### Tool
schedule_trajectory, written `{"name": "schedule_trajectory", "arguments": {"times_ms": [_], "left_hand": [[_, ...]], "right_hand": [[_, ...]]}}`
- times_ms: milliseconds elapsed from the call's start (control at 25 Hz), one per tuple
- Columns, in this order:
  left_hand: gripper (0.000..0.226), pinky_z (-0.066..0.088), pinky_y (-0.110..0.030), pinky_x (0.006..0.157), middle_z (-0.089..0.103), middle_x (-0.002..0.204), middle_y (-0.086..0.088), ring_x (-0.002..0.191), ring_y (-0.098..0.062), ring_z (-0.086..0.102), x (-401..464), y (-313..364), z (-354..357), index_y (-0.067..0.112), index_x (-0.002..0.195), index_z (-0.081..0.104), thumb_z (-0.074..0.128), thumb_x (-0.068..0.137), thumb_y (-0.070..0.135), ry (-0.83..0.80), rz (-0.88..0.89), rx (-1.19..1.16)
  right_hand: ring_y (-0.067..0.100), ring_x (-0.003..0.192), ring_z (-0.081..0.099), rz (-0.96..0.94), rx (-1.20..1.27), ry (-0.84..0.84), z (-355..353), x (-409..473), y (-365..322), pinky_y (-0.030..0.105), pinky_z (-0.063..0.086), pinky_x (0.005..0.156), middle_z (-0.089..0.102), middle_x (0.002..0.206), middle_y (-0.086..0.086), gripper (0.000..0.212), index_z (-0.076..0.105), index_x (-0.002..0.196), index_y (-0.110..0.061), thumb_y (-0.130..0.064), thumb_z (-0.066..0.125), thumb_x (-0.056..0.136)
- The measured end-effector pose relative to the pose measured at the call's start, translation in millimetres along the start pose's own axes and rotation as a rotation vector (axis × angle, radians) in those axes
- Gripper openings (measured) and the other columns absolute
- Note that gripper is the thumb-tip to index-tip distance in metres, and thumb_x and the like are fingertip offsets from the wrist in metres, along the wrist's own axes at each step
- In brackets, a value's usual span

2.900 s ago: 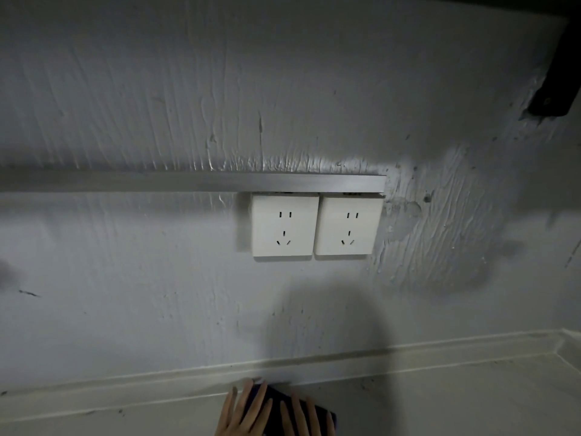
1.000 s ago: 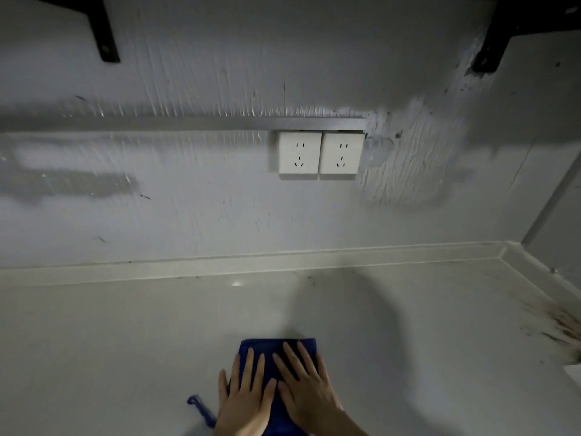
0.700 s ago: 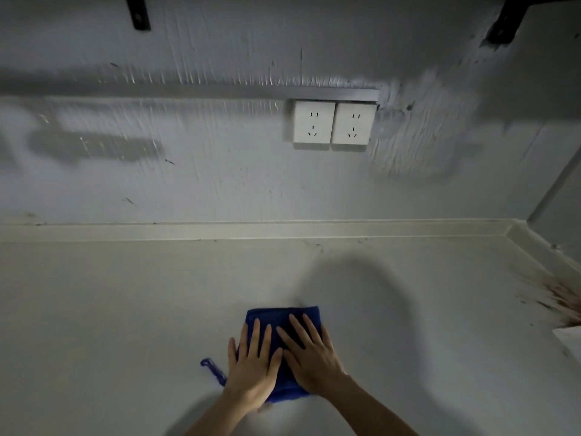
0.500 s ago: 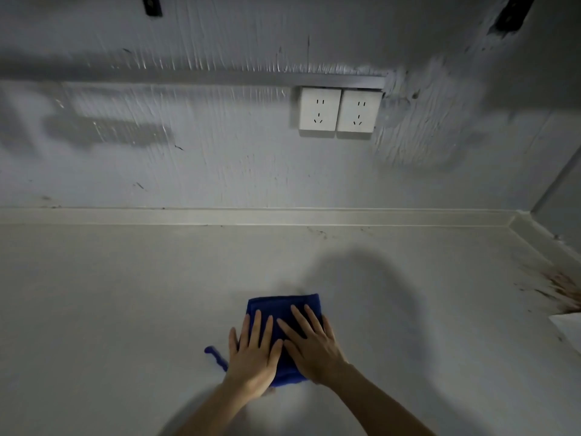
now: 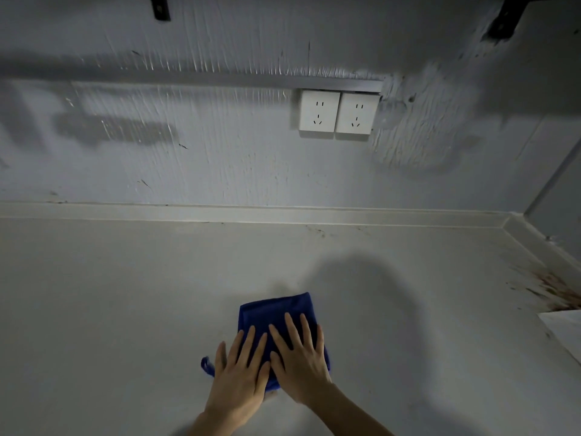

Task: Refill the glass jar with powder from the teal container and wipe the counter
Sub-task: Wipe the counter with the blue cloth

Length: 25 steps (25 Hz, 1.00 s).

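Observation:
A folded dark blue cloth (image 5: 273, 313) lies flat on the pale grey counter (image 5: 125, 309), near its front middle. A small loop of the cloth sticks out at its left. My left hand (image 5: 240, 379) and my right hand (image 5: 298, 360) both press flat on the cloth, side by side, fingers spread and pointing at the wall. Neither the glass jar nor the teal container is in view.
Two white wall sockets (image 5: 338, 116) sit under a metal rail on the rough grey wall. A brown stain (image 5: 556, 286) marks the counter's right side, by the corner. A white object's edge (image 5: 562, 332) shows at the far right. Black shelf brackets (image 5: 503, 17) hang above.
Both hands have drawn the cloth back from the wall's foot toward me across the counter. My view has tilted down, so much more of the counter shows.

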<state>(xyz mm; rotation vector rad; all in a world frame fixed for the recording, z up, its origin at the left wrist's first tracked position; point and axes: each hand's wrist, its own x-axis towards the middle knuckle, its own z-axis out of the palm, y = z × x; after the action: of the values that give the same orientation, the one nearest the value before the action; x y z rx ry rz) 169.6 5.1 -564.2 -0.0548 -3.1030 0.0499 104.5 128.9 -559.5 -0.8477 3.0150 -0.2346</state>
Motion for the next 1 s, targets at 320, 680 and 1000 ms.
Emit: {"name": "schedule_trajectory", "arguments": {"times_ms": [320,680,1000], "left_hand": [[0.052,0.028,-0.032,0.072,0.063,0.065,0.010,0.063,-0.015,0.063,8,-7,-23,0.027,0.071,0.064,0.016,0.092,0.030,0.203,-0.081,-0.049],[0.055,0.046,-0.025,0.079,0.070,0.100,0.011,0.098,-0.008,0.046,50,-17,-10,0.025,0.102,0.061,0.007,0.095,0.034,0.188,-0.049,-0.213],[0.057,0.055,-0.030,0.061,0.070,0.104,0.007,0.091,-0.011,0.050,51,-16,4,0.025,0.110,0.053,0.000,0.095,0.038,0.185,-0.048,-0.199]], "right_hand": [[0.022,0.112,0.059,-0.101,-0.007,0.032,5,-19,14,0.045,0.019,0.100,0.060,0.124,-0.010,0.049,0.045,0.117,-0.051,-0.044,0.041,0.068],[0.027,0.107,0.061,0.041,0.057,0.045,1,-28,-6,0.045,0.002,0.106,0.066,0.116,-0.003,0.052,0.053,0.113,-0.044,-0.056,0.040,0.064],[0.029,0.113,0.042,0.018,0.031,0.096,18,-33,-2,0.043,0.001,0.110,0.062,0.122,0.004,0.066,0.051,0.117,-0.035,-0.062,0.044,0.058]]}}
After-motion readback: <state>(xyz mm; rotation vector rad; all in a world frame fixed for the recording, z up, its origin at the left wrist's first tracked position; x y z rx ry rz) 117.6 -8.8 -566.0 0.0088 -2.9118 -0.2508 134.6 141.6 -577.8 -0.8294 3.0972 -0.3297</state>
